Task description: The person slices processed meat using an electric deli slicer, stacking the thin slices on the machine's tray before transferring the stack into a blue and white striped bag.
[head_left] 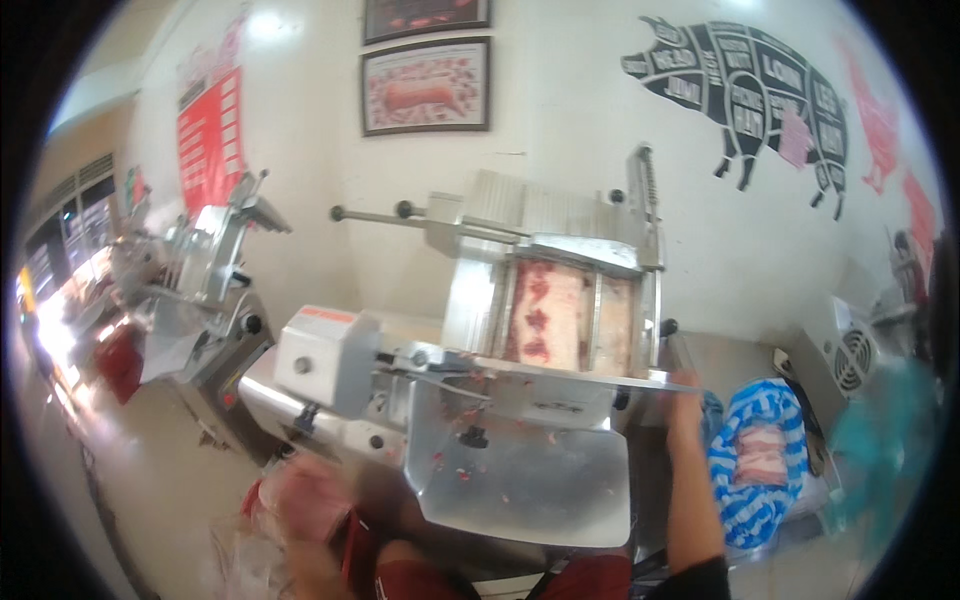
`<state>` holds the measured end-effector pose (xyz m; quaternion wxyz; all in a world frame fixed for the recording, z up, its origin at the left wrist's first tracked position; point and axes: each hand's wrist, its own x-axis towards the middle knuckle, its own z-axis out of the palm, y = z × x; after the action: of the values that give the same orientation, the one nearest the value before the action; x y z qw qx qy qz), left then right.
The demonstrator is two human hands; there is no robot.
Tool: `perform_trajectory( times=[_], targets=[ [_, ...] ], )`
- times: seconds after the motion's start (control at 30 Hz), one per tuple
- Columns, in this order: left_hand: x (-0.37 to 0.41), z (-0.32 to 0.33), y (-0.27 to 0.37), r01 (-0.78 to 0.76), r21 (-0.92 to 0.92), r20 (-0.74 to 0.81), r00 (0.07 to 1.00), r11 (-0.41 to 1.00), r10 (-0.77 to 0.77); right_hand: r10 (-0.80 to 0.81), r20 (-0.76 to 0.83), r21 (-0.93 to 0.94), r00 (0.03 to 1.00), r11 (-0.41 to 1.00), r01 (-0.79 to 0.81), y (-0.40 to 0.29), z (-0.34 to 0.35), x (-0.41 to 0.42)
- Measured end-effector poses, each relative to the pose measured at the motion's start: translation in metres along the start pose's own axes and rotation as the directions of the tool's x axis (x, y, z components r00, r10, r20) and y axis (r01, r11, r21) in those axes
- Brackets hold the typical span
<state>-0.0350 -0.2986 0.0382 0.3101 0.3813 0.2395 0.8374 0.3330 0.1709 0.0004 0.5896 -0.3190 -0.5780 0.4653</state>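
A metal meat slicer [491, 292] stands before me, with a pale, red-streaked slab of meat [551, 315] between its guides. Beside that slab, past a metal divider, lies a paler piece [619, 322]. Small red scraps dot the steel catch tray [525, 487] in front. My right hand [681, 397] is at the right end of the slicer's front edge; its fingers are partly hidden, so its hold is unclear. Low on the left, my left hand [309, 495] is blurred and pinkish, near a clear plastic bag [251, 559]; whether it holds meat I cannot tell.
To the right, a blue-and-white striped bag [795, 420] lies open around pale pink meat [761, 454]. A metal housing with a fan grille [853, 360] stands beyond it. Another slicer [210, 247] is at the left. A blurred teal shape [881, 442] fills the right edge.
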Motion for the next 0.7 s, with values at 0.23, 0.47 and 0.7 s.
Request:
perform_trajectory(
  times=[0.23,0.47,0.7],
  targets=[
    [0.113,0.084,-0.21,0.558,-0.174,0.16,0.829,0.812,-0.535,0.28,0.38,-0.545,0.882,0.838,-0.031,0.047,0.04,-0.098],
    [0.168,0.079,-0.245,0.412,-0.18,-0.263,0.855,0.893,-0.448,0.22,0.402,-0.598,0.889,0.798,0.073,0.039,0.077,-0.103],
    [0.163,0.08,-0.244,0.441,-0.249,-0.03,0.886,0.862,-0.462,0.22,0.292,-0.662,0.931,0.749,0.031,0.029,0.052,-0.111]
  ],
)
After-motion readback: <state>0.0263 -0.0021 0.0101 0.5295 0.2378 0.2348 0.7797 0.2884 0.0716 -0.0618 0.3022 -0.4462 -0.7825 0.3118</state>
